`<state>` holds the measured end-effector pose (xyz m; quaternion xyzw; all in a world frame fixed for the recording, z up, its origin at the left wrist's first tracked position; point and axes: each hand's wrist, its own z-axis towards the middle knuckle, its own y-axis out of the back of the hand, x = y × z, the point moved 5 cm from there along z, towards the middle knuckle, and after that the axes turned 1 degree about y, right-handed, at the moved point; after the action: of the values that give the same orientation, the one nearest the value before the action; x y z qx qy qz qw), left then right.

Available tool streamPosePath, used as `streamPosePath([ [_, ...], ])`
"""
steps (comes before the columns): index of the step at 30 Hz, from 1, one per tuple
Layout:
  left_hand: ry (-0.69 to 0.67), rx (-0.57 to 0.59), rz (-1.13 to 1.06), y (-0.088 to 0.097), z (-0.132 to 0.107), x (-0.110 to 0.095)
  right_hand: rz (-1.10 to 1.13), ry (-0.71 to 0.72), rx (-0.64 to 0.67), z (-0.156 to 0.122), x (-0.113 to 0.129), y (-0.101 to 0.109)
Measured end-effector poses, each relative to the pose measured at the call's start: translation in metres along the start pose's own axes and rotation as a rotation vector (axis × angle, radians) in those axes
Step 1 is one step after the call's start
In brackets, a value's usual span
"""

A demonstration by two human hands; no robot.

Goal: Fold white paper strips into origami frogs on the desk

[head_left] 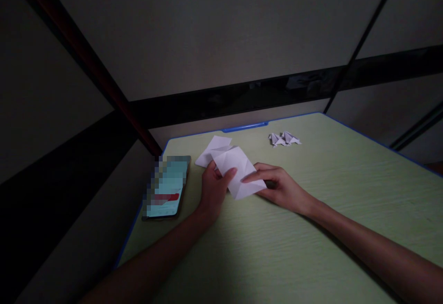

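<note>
A creased sheet of white paper (pixel 238 165), partly folded, is held up over the table between my two hands. My left hand (pixel 216 186) grips its left side, thumb on top and the other fingers mostly hidden beneath. At the paper's right corner, my right hand (pixel 277 184) pinches it, with a finger laid across the face and the thumb on the near side. Another piece of folded white paper (pixel 216 145) lies on the table just behind the held one, partly covered by it.
The light green table (pixel 328 179) has a blue edge and a blue pen-like strip (pixel 245 127) at its back. A phone (pixel 168 186) with a lit screen lies at the left edge. Small folded paper figures (pixel 284 139) sit at the back right. A panelled wall (pixel 224 32) stands behind.
</note>
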<state>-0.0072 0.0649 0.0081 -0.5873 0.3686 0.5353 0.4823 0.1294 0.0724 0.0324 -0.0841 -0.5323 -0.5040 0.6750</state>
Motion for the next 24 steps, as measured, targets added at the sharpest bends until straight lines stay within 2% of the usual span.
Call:
streamPosePath([
  [11, -0.018, 0.0, -0.029, -0.001, 0.0, 0.0, 0.129, -0.017, -0.005, 0.001, 0.0, -0.002],
  [17, 0.016, 0.001, -0.013, 0.0, 0.0, 0.002, 0.154, -0.094, -0.042, 0.001, -0.008, 0.001],
  [24, 0.029, 0.043, -0.039, -0.003, -0.001, -0.001, 0.27, -0.11, -0.027, 0.002, -0.011, 0.001],
])
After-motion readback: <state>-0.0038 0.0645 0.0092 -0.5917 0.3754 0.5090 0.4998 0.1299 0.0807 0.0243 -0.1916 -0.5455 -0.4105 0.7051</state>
